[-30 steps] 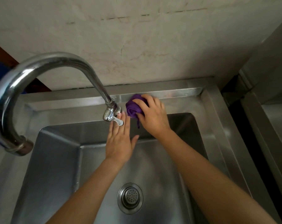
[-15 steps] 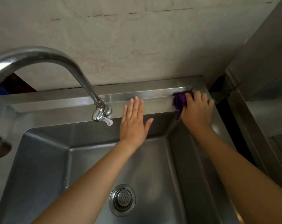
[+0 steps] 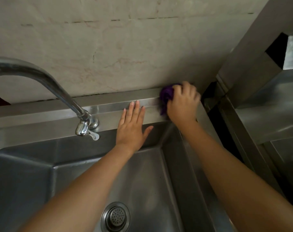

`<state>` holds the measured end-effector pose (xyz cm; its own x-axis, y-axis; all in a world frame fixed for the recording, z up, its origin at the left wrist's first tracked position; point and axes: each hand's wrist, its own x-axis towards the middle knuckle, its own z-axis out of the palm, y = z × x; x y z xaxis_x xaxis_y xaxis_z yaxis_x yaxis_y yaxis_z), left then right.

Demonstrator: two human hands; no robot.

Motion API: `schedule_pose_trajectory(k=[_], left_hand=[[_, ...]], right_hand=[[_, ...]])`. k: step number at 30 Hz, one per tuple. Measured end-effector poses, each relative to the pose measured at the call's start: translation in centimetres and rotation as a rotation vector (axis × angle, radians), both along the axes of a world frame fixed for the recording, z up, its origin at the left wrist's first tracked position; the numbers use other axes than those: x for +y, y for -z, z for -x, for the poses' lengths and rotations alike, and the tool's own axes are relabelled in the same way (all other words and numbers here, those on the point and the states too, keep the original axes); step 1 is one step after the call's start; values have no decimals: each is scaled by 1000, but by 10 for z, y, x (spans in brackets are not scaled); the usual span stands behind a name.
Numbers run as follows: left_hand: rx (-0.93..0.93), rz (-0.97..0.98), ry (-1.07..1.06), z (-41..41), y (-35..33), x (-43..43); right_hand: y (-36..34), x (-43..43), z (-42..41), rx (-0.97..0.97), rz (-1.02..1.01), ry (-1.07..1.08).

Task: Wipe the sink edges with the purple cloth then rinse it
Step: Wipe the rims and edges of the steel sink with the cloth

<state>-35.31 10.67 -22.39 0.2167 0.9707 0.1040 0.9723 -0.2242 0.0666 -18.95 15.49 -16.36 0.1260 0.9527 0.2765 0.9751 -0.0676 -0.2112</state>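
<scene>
The right hand (image 3: 182, 104) grips the bunched cloth (image 3: 166, 96), pressing it on the sink (image 3: 109, 106) rim's back right corner, well right of the tap (image 3: 85, 124); the left hand (image 3: 131, 128) lies open and flat on the back rim, between tap and cloth; the drain (image 3: 115, 216) sits below the tap in the basin.

The stainless steel sink (image 3: 41, 114) carries a left hand (image 3: 131, 129) flat on its back rim, a purple cloth (image 3: 166, 95) bunched under the right hand (image 3: 182, 104) at the far right corner.
</scene>
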Motion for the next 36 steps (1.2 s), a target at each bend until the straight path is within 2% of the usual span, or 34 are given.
schedule_pose_trajectory(k=[2, 4, 8, 13, 24, 28, 30, 33, 36], left_hand=[[6, -9, 3, 0, 0, 0], [5, -16, 4, 0, 0, -1], [-4, -14, 19, 1, 1, 0], [-20, -7, 11, 2, -1, 0], [-6, 0, 11, -1, -4, -2], [-21, -10, 9, -1, -3, -2], [-42, -24, 15, -1, -2, -2], [-33, -42, 16, -2, 0, -2], [-26, -40, 18, -3, 1, 0]], right_hand=[[16, 13, 5, 48, 93, -163], [29, 14, -2, 85, 91, -240], [34, 5, -27, 6, 41, -209], [34, -27, -33, -28, 80, -225], [26, -106, -30, 220, 117, -222], [24, -135, -18, 434, 131, -186], [18, -130, -26, 504, 41, -160], [3, -82, -57, 432, -25, -50], [-1, -38, -76, 272, 83, -59]])
